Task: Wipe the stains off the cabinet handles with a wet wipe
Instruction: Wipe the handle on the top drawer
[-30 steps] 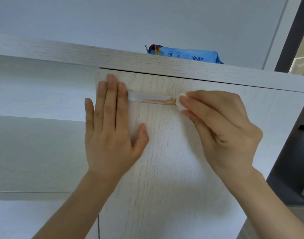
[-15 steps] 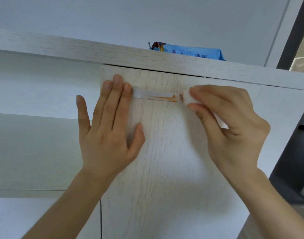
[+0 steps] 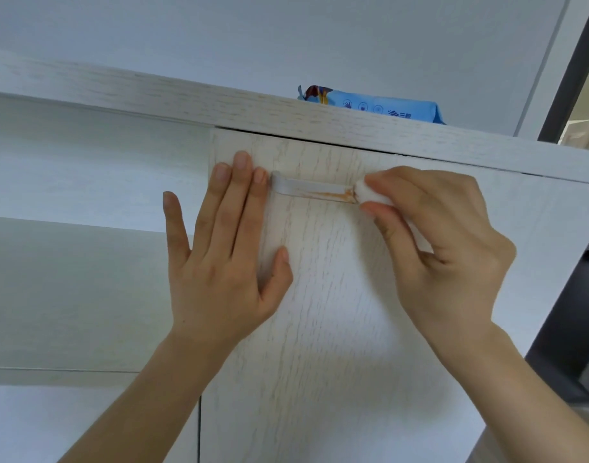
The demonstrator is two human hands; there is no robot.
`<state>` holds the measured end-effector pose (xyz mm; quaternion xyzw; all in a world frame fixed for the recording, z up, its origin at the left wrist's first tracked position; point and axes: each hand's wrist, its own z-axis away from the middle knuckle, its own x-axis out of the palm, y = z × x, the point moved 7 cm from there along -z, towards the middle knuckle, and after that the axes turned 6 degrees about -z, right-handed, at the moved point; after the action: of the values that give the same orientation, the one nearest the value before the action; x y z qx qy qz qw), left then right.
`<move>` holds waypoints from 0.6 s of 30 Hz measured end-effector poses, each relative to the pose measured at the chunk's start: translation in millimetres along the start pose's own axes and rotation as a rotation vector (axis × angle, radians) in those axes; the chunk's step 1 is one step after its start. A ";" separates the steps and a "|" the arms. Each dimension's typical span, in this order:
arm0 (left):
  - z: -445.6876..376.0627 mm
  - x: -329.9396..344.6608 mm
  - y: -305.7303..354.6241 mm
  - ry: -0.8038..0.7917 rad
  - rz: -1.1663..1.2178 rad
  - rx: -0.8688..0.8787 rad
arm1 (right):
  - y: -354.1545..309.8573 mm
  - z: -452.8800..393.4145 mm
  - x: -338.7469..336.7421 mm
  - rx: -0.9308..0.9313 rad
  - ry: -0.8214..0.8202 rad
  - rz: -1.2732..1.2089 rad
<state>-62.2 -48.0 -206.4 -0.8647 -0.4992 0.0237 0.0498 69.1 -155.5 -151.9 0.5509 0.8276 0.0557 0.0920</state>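
Observation:
A white bar handle (image 3: 303, 188) runs across the top of a pale wood-grain cabinet door (image 3: 336, 329). An orange-brown stain (image 3: 333, 195) streaks its lower right part. My right hand (image 3: 446, 248) pinches a folded white wet wipe (image 3: 364, 192) between thumb and fingers and holds it against the handle's right end. My left hand (image 3: 219, 255) lies flat on the door with straight fingers, its fingertips just left of the handle's left end.
A blue wet-wipe pack (image 3: 373, 105) lies on the cabinet's top board (image 3: 152, 98). Open white shelves (image 3: 69, 228) sit to the left of the door. A dark frame (image 3: 573, 295) stands at the right edge.
The right hand with the wipe has slid slightly right along the handle to its right end, baring more of the stain. The left hand stays pressed on the door.

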 end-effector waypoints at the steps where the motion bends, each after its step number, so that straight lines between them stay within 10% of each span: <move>1: 0.3 0.2 0.3 -0.003 0.002 0.001 | -0.6 0.4 0.6 -0.004 -0.013 0.009; 18: 2.4 2.4 -0.3 -0.005 -0.007 0.002 | -8.3 -3.9 3.1 -0.015 -0.018 0.013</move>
<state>-61.4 -45.6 -208.7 -0.8629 -0.5022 0.0262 0.0496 59.6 -155.8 -149.9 0.5559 0.8228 0.0575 0.1034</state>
